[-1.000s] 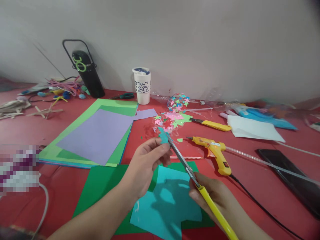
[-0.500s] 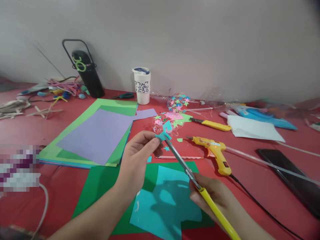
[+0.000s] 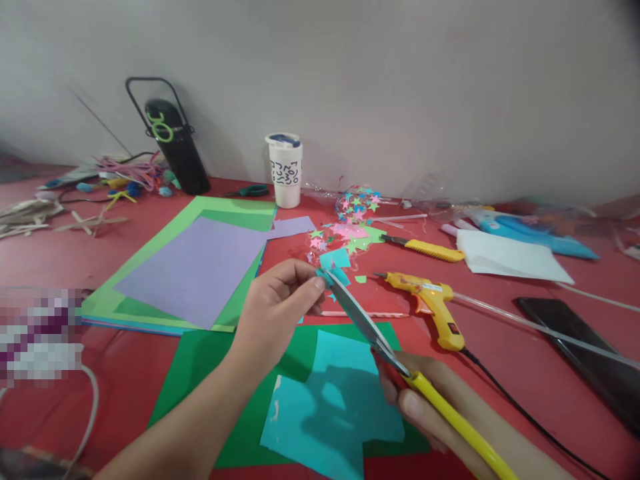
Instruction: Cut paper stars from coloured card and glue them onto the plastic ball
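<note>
My left hand (image 3: 283,300) pinches a small piece of turquoise paper (image 3: 338,275) between thumb and fingertips. The yellow-handled scissors (image 3: 357,313) are in my right hand (image 3: 425,393), their blades reaching up to the left against that piece. A loose turquoise scrap (image 3: 335,258) shows just beyond the blade tips. Below both hands, a larger turquoise sheet (image 3: 340,407) with a notched edge lies on a dark green sheet (image 3: 200,373). The shadow of my hands falls across them.
Right of the scissors lie a yellow glue gun (image 3: 425,293), a yellow cutter knife (image 3: 433,251) and a black phone (image 3: 565,340). A purple sheet (image 3: 195,267) tops the green papers at left. Behind stand a white cup (image 3: 287,177) and a black bottle (image 3: 185,160); star confetti (image 3: 357,207) lies near the cup.
The turquoise piece in my left hand has turned, and more of the scrap beyond it shows. My right hand and the scissor handles have shifted slightly right, the handle angle changing.
</note>
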### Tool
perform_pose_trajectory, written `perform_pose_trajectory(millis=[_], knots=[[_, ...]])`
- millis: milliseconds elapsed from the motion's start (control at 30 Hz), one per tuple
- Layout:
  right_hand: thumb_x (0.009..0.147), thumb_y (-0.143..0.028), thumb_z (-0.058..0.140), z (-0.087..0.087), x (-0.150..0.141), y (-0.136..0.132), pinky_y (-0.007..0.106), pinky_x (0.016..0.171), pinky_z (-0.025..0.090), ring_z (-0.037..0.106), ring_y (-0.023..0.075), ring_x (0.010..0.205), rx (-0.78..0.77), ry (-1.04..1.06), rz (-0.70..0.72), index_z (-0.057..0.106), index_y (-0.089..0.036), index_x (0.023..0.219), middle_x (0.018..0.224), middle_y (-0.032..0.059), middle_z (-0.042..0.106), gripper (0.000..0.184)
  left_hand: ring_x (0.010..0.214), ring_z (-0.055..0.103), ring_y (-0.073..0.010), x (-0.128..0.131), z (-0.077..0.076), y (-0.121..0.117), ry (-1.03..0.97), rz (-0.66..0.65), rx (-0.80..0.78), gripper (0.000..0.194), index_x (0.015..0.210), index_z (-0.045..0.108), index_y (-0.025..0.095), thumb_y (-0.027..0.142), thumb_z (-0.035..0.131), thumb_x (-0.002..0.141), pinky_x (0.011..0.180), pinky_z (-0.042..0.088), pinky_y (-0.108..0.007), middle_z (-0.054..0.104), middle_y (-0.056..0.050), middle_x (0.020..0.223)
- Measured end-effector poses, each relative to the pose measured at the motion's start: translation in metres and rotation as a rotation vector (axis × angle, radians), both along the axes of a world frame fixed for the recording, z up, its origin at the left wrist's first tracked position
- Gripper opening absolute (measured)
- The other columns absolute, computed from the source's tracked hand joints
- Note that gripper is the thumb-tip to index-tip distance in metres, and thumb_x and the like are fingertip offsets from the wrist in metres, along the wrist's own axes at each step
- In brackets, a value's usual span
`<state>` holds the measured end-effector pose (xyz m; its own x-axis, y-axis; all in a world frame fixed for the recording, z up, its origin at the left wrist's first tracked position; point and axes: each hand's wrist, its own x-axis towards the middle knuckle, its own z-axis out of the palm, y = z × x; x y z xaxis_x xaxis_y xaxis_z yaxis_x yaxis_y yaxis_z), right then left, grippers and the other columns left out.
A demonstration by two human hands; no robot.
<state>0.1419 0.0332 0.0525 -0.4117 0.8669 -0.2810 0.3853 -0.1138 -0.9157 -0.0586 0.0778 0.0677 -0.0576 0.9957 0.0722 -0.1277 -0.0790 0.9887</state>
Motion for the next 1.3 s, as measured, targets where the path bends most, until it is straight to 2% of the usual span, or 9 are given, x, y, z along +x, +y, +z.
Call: perform_pose_trajectory(millis=[133, 300, 400, 633, 967, 1300], knots=[[0.071, -0.080, 0.043, 0.004, 0.002, -0.001, 0.025, 0.045, 0.030, 0.033, 0.0124, 0.049, 0.005, -0.013, -0.001, 0.041, -0.023, 0.067, 0.059, -0.0050, 0.036, 0.057, 0.049, 0.052, -0.0074, -0.001, 0.002, 0.001, -0.002, 0.003, -0.022, 0.010, 0.064, 0.062, 0.017, 0.020, 0.062, 0.074, 0.049, 0.043, -0.019, 0.058, 0.004, 0.054], [0.070, -0.077, 0.048, 0.000, 0.002, -0.002, 0.024, 0.044, 0.035, 0.039, 0.0137, 0.051, 0.028, -0.010, -0.061, 0.043, -0.023, 0.063, 0.059, -0.0037, 0.039, 0.055, 0.050, 0.052, -0.0073, -0.001, 0.002, 0.000, 0.031, 0.002, -0.006, 0.009, 0.065, 0.063, 0.017, 0.020, 0.062, 0.074, 0.049, 0.043, -0.018, 0.057, 0.004, 0.054], [0.073, -0.074, 0.048, -0.002, 0.002, -0.001, 0.024, 0.041, 0.031, 0.036, 0.0119, 0.047, 0.036, 0.000, -0.064, 0.043, -0.023, 0.062, 0.054, -0.0051, 0.038, 0.053, 0.050, 0.051, -0.0070, -0.001, 0.001, 0.001, 0.041, -0.006, -0.009, 0.009, 0.065, 0.062, 0.017, 0.020, 0.062, 0.074, 0.049, 0.043, -0.018, 0.057, 0.004, 0.055], [0.070, -0.081, 0.041, -0.009, 0.003, 0.000, 0.025, 0.036, 0.023, 0.028, 0.0094, 0.036, -0.005, -0.009, -0.055, 0.038, -0.024, 0.063, 0.047, -0.0076, 0.035, 0.058, 0.051, 0.051, -0.0071, -0.001, 0.001, -0.001, 0.066, -0.001, 0.000, 0.010, 0.065, 0.062, 0.017, 0.020, 0.061, 0.074, 0.050, 0.042, -0.018, 0.056, 0.004, 0.055], [0.070, -0.081, 0.042, -0.009, 0.005, 0.001, 0.026, 0.037, 0.021, 0.024, 0.0089, 0.036, -0.054, -0.013, -0.034, 0.038, -0.024, 0.064, 0.043, -0.0093, 0.031, 0.057, 0.049, 0.051, -0.0073, -0.001, -0.001, 0.001, 0.050, -0.013, -0.039, 0.010, 0.064, 0.062, 0.017, 0.021, 0.062, 0.073, 0.049, 0.042, -0.019, 0.057, 0.004, 0.054], [0.070, -0.080, 0.046, -0.014, 0.006, 0.004, 0.024, 0.033, 0.014, 0.017, 0.0073, 0.035, -0.139, 0.048, -0.008, 0.033, -0.025, 0.063, 0.043, -0.0110, 0.024, 0.057, 0.048, 0.052, -0.0064, -0.002, 0.000, 0.002, 0.076, -0.007, -0.064, 0.010, 0.064, 0.062, 0.016, 0.022, 0.062, 0.073, 0.048, 0.041, -0.017, 0.057, 0.004, 0.053]])
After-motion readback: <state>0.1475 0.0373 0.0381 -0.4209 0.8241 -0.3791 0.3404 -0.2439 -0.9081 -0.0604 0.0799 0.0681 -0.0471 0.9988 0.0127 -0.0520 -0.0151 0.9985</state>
